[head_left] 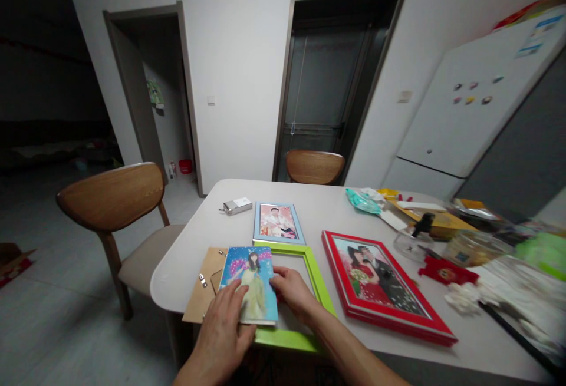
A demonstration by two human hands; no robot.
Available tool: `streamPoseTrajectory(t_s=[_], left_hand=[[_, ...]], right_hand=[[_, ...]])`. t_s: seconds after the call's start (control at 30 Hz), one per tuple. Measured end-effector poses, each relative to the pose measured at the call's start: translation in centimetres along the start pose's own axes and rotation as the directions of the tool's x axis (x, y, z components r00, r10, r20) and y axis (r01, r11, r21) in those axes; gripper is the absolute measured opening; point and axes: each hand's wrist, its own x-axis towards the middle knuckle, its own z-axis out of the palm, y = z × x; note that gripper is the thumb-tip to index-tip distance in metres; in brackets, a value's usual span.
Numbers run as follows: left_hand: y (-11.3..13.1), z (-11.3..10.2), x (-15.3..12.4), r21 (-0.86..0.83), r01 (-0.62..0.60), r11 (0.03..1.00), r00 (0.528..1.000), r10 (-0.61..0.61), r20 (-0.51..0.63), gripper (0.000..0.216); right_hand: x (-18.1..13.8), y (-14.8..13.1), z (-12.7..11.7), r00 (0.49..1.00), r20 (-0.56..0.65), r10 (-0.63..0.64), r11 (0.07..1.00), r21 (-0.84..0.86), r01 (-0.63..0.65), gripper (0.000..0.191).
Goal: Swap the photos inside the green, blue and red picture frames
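Note:
A colourful photo (252, 280) of a figure in a green dress lies over the left part of a lime green frame (317, 283) at the table's near edge. My left hand (223, 330) rests on the photo's lower left with its fingers laid flat. My right hand (292, 292) touches the photo's right edge, fingers curled against it, inside the green frame's opening. A brown backing board (204, 292) with small metal clips lies under the photo to the left.
A red framed photo (382, 283) lies right of the green frame, and a pale blue framed photo (278, 222) behind it. A small silver device (236, 206), packets, a glass dish and clutter fill the table's right. Two wooden chairs (112, 197) stand at the left and far side of the table.

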Motion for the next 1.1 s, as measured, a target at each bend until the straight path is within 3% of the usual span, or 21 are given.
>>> streamPoseTrajectory(t_s=[0.1,0.23,0.33,0.4,0.47,0.57,0.63,0.73,0.83,1.0,1.1], left_hand=[[0.8,1.5,0.7,-0.001,-0.137,0.991,0.990,0.137,-0.034,0.064],[1.5,1.6,2.5,-0.056,-0.233,0.971,0.951,0.215,-0.223,0.059],[2.5,0.5,3.4,-0.229,-0.234,0.945,0.926,0.145,-0.349,0.047],[3.5,-0.1,3.7,-0.416,-0.152,0.897,0.918,-0.028,-0.396,0.037],[4.6,-0.2,3.7,-0.635,-0.046,0.771,0.896,-0.250,-0.368,0.032],[6.3,0.4,3.5,-0.868,0.086,0.488,0.875,-0.454,-0.169,0.035],[6.8,1.1,3.4,-0.925,0.142,0.353,0.888,-0.458,-0.038,0.038],[6.1,1.9,3.3,-0.955,0.137,0.263,0.915,-0.402,0.020,0.050],[4.3,2.2,3.1,-0.932,0.163,0.325,0.927,-0.374,0.031,0.057],[2.4,2.0,2.0,-0.603,0.235,0.762,0.964,-0.264,0.041,0.044],[2.3,2.2,1.5,-0.414,0.166,0.895,0.986,-0.151,0.070,0.045]], right_hand=[[-1.0,-2.2,0.8,0.997,-0.007,-0.075,0.983,0.168,0.075,0.035],[-3.0,-5.7,1.4,0.969,-0.091,-0.229,0.955,0.172,0.242,0.036],[-4.0,-6.4,1.4,0.958,-0.041,-0.284,0.935,0.208,0.286,0.042],[-4.0,-5.3,1.1,0.968,-0.073,-0.239,0.950,0.186,0.249,0.045],[-3.8,-3.5,0.6,0.981,-0.163,-0.104,0.974,0.185,0.134,0.045],[-3.2,-1.0,-0.4,0.982,-0.186,0.020,0.932,0.359,0.049,0.040],[-3.0,-0.4,-1.4,0.978,-0.206,-0.044,0.886,0.445,0.133,0.037],[-3.0,-1.0,-3.4,0.957,-0.271,-0.102,0.919,0.343,0.195,0.034],[-3.0,-1.9,-5.4,0.960,-0.275,-0.052,0.984,0.152,0.096,0.033],[-2.4,-1.6,-6.3,0.973,-0.229,-0.009,0.992,0.118,0.037,0.034],[-1.6,-0.9,-5.9,0.971,-0.240,-0.017,0.997,0.075,0.036,0.033]])
